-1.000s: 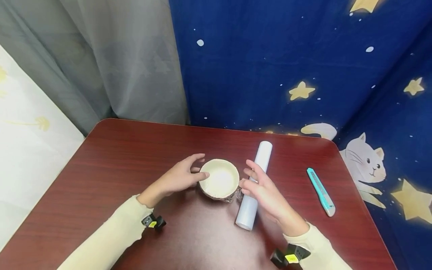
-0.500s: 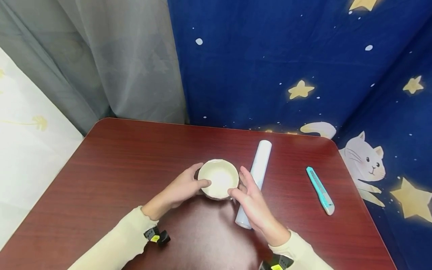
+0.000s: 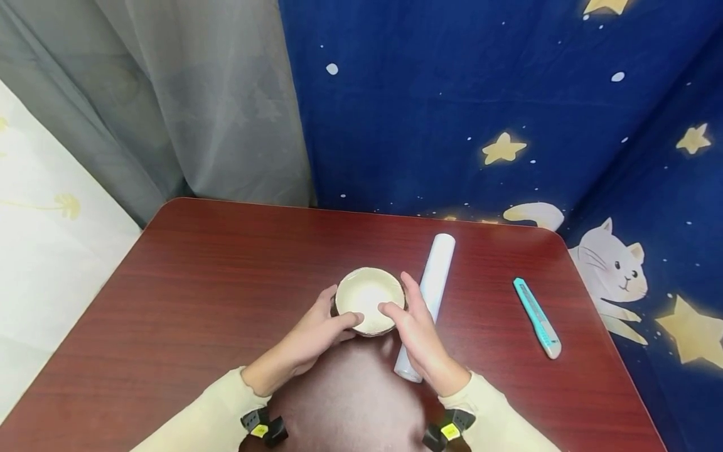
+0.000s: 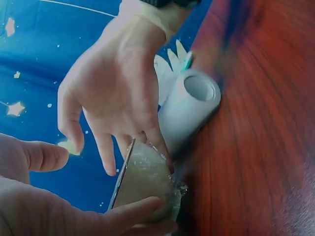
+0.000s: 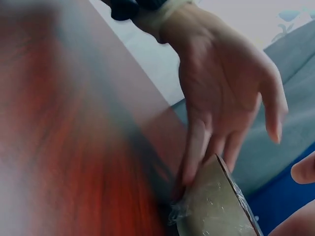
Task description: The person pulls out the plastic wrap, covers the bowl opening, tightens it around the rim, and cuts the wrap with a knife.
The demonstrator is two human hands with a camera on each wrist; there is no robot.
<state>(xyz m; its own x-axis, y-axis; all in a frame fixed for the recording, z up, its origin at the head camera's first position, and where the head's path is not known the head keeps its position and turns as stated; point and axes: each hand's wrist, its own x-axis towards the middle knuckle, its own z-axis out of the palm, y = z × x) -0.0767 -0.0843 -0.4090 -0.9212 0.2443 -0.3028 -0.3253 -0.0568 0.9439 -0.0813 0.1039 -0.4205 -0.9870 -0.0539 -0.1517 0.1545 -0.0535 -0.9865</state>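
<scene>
In the head view a pale round bowl (image 3: 368, 295) sits near the middle of the table, between both hands. Clear plastic film (image 4: 147, 160) clings to its outside and bunches near the base, as the left wrist view shows. My left hand (image 3: 313, 336) lies along its left side, fingers fairly straight against the wall. On the opposite side my right hand (image 3: 420, 333) touches the wall with extended fingers (image 5: 194, 152). Both thumbs reach over the rim; in the wrist views they stand apart from it. The bowl hides some fingertips.
Just right of the bowl lies a white roll (image 3: 437, 270), partly behind my right hand. Further right is a turquoise utility knife (image 3: 536, 318). The dark red wooden table (image 3: 226, 263) ends at grey and blue curtains (image 3: 407, 125).
Both hands have closed in from beside the bowl to touch its sides, thumbs now over the rim. The bowl has shifted slightly to the right. Roll and knife stay put.
</scene>
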